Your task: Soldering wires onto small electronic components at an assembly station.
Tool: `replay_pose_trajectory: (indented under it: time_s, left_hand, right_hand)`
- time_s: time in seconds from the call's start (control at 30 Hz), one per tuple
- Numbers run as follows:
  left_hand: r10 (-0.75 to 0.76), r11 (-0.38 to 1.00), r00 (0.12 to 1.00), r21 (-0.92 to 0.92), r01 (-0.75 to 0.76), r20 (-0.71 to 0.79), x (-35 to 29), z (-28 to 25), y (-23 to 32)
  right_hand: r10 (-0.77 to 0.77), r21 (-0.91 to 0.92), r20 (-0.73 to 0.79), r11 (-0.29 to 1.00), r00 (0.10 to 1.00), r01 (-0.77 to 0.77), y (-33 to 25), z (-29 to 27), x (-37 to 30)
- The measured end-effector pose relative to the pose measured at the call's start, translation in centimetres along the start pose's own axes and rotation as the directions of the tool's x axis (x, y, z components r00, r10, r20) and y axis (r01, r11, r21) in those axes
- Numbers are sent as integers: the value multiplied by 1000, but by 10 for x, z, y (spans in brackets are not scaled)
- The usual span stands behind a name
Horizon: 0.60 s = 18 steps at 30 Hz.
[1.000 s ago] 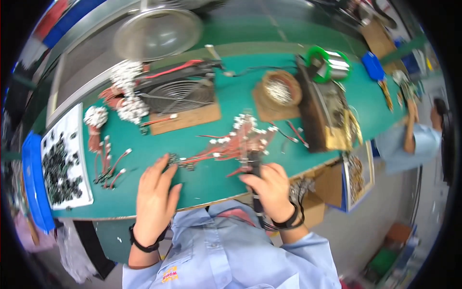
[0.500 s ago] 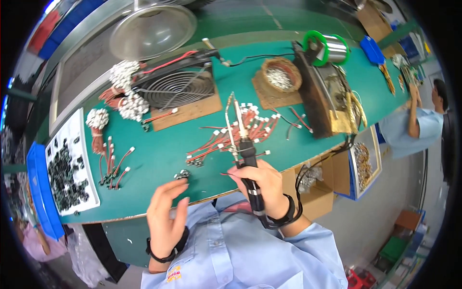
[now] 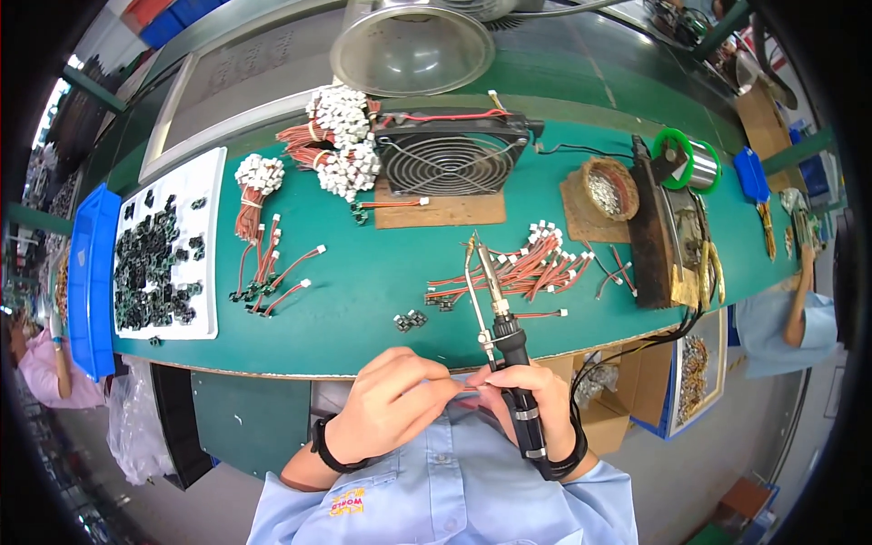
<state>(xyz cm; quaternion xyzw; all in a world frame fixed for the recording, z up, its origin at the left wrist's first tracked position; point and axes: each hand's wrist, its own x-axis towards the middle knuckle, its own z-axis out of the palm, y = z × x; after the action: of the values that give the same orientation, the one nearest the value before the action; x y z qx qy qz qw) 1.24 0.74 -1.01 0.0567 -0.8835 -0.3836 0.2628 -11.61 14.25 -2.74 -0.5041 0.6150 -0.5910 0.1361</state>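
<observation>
My right hand (image 3: 536,395) is wrapped round the black handle of a soldering iron (image 3: 513,350), which points up and away over the bench; a thin metal tube runs alongside its barrel. At the right fingertips a short red wire (image 3: 470,389) shows. My left hand (image 3: 395,404) is closed, its thumb and fingers pinched at that wire and nearly touching the right fingers. Beyond the hands lie a few small black-green components (image 3: 410,321). A loose pile of red wire leads with white connectors (image 3: 536,263) lies behind the iron's tip.
At left are a white tray of small black parts (image 3: 154,263), a blue bin (image 3: 91,282) and wired pieces (image 3: 268,272). Bundled leads (image 3: 259,177) and a fan (image 3: 450,163) stand at the back. Rightward are a round pot (image 3: 609,189), solder spool (image 3: 690,162) and a co-worker (image 3: 790,318).
My left hand has moved right and closed at the red wire by my right hand. The right hand and iron sit lower in the picture, and the whole view has shifted.
</observation>
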Motion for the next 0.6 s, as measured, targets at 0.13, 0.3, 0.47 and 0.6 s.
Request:
replay_pose_trajectory:
  time_s: [0.13,0.3,0.47,0.6]
  left_hand:
    - [18,999,1000,40,-17,-24,-1,0,3]
    - [-38,999,998,16,37,57,-3,-3,5]
    - [-83,995,992,-44,87,94,-5,-5,6]
    - [-129,992,989,6,129,77,-4,-1,7]
  right_hand:
    - [34,25,26,999,999,-35,-6,0,3]
    - [-19,-48,191,998,981,29,-7,-12,0]
    - [4,-55,259,998,966,10,-6,-15,1]
    - [38,-96,337,995,941,-6,-9,-14,6]
